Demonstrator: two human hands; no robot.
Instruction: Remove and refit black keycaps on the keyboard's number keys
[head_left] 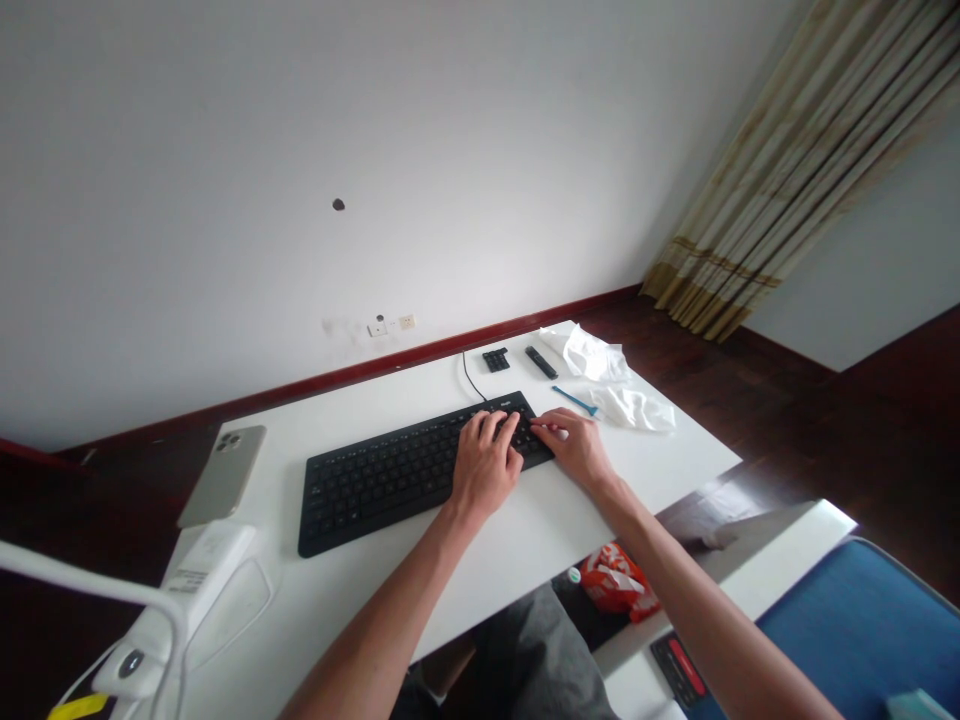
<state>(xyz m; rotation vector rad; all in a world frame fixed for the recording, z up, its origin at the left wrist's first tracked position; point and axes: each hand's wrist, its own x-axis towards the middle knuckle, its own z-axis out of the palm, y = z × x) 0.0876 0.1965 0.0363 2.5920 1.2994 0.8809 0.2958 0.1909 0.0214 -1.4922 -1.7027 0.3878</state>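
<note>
Currently, I see through the head camera a black keyboard (386, 480) lying on the white worktop (645, 480). My left hand (486, 462) rests over its right part, fingers loosely spread and bent above the keys. My right hand (576, 442) is at the keyboard's right end, thumb and forefinger narrowed close together; I cannot tell whether they hold anything. Behind the keyboard I make out a thin cable (473, 380), a small group of black pieces (495, 360) and, beside it, a black strip (541, 362). A blue tool (574, 400) lies near my right hand, next to crumpled clear plastic (637, 409). Toward the left edge, a phone (229, 468) lies face down.
</note>
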